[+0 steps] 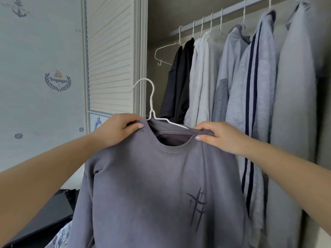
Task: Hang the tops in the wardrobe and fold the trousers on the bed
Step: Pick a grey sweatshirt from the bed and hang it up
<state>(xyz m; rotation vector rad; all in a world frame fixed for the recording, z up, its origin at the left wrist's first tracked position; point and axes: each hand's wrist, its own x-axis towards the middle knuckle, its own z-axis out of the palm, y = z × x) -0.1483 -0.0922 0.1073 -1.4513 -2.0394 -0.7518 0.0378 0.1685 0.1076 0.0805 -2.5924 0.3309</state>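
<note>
While both hands pinch grey top point(152, 185) on hanger point(152, 104), wardrobe point(157, 24) holding hung shirts point(232, 77)

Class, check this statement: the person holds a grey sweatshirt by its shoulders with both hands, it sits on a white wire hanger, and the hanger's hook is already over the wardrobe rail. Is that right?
Not quite. In the head view the left hand and right hand do hold the grey sweatshirt by its shoulders on the white wire hanger, but the hook is free in the air, well below the wardrobe rail, not over it.
</note>
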